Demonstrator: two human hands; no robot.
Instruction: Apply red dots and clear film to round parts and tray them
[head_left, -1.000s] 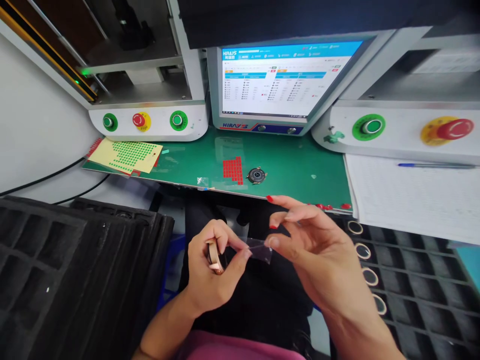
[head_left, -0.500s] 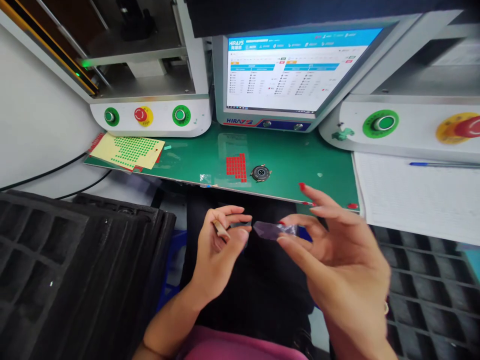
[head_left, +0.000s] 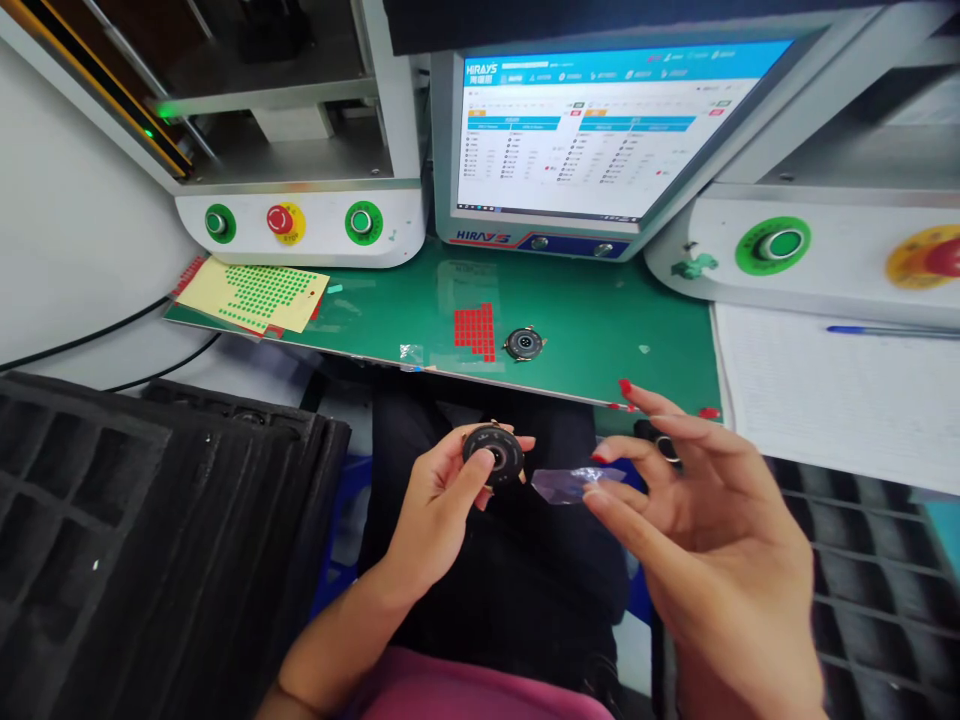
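Over my lap, my left hand [head_left: 442, 490] grips a round black watch case [head_left: 504, 446], thumb across its face and fingers behind it. Metal lugs stick out at the case's edge. Just right of it, my right hand [head_left: 697, 530] pinches a clear, crinkled plastic film [head_left: 562, 486] between thumb and a finger, with the other fingers raised. The film hangs close to the watch case; whether they touch I cannot tell. A second watch case [head_left: 524, 343] lies on the green bench, beside a sheet of small red stickers [head_left: 475, 331].
Black foam trays are stacked at the left [head_left: 90, 540], and another compartmented tray [head_left: 870, 560] is at the right. Behind the green bench [head_left: 600, 300] stand a monitor [head_left: 570, 140] and button panels. A yellow sheet of green dots [head_left: 255, 295] and a paper with a pen [head_left: 877, 330] lie on it.
The left hand has turned, so the watch case's round face now shows. My right hand has moved slightly right and down with the film.
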